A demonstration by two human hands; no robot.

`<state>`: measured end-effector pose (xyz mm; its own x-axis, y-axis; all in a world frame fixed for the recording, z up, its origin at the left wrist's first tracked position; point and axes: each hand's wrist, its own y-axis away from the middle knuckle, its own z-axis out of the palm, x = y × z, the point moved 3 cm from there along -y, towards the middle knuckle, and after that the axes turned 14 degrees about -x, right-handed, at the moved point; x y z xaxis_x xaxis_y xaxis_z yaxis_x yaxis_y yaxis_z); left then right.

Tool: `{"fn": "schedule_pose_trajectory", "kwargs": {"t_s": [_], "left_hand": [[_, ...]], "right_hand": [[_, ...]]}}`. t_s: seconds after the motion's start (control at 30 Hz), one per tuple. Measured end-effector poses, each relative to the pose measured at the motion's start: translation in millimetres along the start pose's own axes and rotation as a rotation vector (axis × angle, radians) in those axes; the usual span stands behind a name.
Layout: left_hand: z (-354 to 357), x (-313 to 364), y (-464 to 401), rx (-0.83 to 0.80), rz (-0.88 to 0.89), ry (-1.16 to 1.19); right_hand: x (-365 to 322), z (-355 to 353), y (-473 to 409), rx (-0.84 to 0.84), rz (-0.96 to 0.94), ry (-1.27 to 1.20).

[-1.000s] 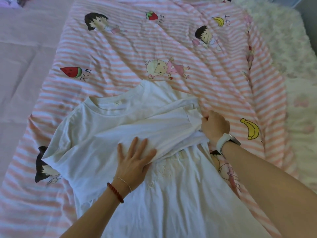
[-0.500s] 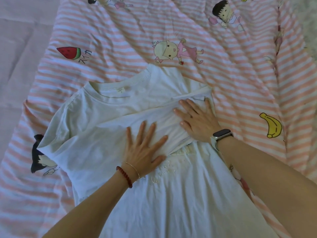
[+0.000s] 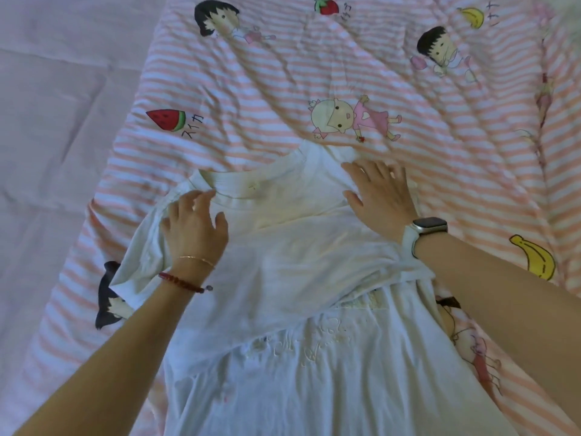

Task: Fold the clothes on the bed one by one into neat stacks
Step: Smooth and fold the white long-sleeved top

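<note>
Both hands rest on a white T-shirt at frame centre.

Left hand curls loosely on the shirt's left shoulder; right hand lies flat, grasping nothing. T-shirt runs collar-up toward the lower frame on the striped quilt; unfolded sleeve lies nearest the left hand.

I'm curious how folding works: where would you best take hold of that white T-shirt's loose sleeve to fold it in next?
Probably pinch the hem of the unfolded sleeve on the white T-shirt, coming from the person's left. It sticks out flat past the body, its edge free on the striped quilt, beside the left hand.
</note>
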<state>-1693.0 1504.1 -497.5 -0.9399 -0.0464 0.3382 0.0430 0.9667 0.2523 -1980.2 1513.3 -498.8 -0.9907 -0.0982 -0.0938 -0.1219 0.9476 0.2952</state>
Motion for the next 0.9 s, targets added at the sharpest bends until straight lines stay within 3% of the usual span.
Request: {"fn": "schedule_pose_trajectory", "kwargs": {"t_s": [0.1,0.2,0.33,0.47,0.53,0.7,0.83,0.9], "left_hand": [[-12.1,-40.0,-33.0,-0.17,-0.206,-0.119],[-11.0,-69.0,-46.0,-0.325,-0.268,-0.092],[-16.5,-78.0,-52.5,-0.237,-0.231,0.027],[-14.7,-83.9,-48.1,-0.375,-0.328,0.363],[-19.0,-79.8,-39.8,-0.35,-0.341,0.534],[-45.8,-55.6,6.3,-0.043,-0.024,0.498],[-58.7,-41.1,82.6,0.103,0.408,0.126],[-50.6,-41.6,123.3,0.06,0.589,-0.061]], "right_hand": [[4.4,-5.0,-35.2,-0.103,0.117,-0.075],[5.1,-13.0,-59.2,-0.122,0.203,-0.159],[-6.1,-16.9,-69.9,-0.129,0.158,-0.208],[-9.2,-18.4,-63.0,-0.186,0.146,-0.216],[-8.0,-22.2,-51.0,-0.138,0.118,-0.217],[-0.6,-36.4,6.4,0.063,-0.019,-0.208],[3.3,-40.1,70.7,0.13,-0.175,-0.109],[8.0,-30.4,104.4,0.125,-0.212,-0.053]]}}
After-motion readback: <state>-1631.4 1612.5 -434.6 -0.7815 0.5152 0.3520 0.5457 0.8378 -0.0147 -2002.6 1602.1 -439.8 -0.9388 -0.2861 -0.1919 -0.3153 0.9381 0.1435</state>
